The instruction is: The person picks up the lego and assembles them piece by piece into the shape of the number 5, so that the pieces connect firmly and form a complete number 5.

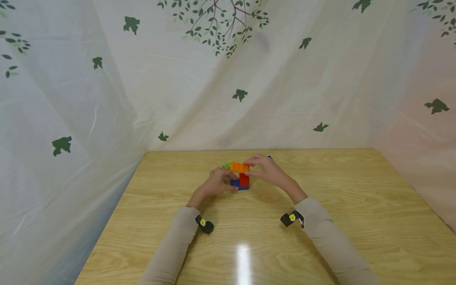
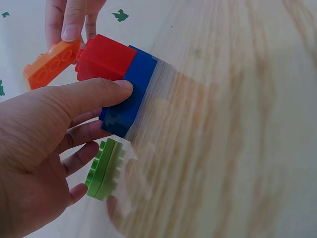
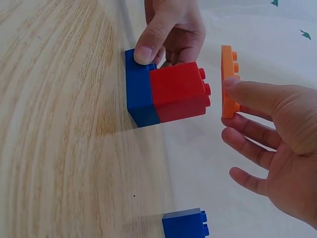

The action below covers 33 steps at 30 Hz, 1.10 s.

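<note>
My left hand (image 1: 215,182) pinches a blue toy building brick (image 2: 143,74) that stands on the table, thumb on the near side. A red brick (image 3: 179,90) sits on one end of the blue one, its studs facing up. Between thumb and fingers, my right hand (image 1: 267,171) holds a thin orange brick (image 3: 227,82) just above the red brick, tilted and apart from it in the wrist views. Behind the left hand lies a green brick (image 2: 104,169), partly hidden in the head view.
Another blue brick (image 3: 185,224) stands behind the right hand. The wooden table (image 1: 349,206) reaches back to a white curtain (image 1: 199,103) printed with leaves and birds. A black wrist camera (image 1: 205,224) is strapped to the left sleeve, with another camera (image 1: 291,218) on the right.
</note>
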Available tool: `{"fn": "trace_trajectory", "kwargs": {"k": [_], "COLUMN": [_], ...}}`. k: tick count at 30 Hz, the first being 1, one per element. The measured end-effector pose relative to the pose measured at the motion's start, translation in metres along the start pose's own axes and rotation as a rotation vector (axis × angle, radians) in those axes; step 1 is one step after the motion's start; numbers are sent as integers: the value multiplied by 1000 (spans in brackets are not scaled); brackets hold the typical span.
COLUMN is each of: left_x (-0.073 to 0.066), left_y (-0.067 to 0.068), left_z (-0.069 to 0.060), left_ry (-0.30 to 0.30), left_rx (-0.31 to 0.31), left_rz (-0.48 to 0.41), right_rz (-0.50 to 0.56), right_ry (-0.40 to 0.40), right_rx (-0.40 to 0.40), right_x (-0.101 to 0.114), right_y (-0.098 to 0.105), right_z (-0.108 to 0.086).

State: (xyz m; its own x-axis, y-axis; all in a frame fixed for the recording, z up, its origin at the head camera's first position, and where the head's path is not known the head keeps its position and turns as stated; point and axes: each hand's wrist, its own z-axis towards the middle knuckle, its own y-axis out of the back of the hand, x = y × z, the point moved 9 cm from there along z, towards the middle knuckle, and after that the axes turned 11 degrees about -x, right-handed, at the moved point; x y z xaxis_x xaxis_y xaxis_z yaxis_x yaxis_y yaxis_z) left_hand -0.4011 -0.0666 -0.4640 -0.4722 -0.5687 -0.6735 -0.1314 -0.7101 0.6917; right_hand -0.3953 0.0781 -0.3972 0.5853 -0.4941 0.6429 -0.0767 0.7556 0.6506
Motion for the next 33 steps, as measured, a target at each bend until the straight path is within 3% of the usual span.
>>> {"fn": "trace_trajectory", "kwargs": {"k": [9,19,33], "left_x": [2,5,4], "left_y": [-1,-1,0], "left_z": [-1,-2,-2], "left_ry": [14,79,71], "left_rx": [2,10,9], "left_rz": [-3,-8,-11], "right_rz": [-17,-22,-26], "right_ry": [7,-15,-18], "right_rx": [40,82,111], "right_x": [-1,-7,-7], "right_y": [-6,-11,-14], "right_z": [-1,-2,-4]}}
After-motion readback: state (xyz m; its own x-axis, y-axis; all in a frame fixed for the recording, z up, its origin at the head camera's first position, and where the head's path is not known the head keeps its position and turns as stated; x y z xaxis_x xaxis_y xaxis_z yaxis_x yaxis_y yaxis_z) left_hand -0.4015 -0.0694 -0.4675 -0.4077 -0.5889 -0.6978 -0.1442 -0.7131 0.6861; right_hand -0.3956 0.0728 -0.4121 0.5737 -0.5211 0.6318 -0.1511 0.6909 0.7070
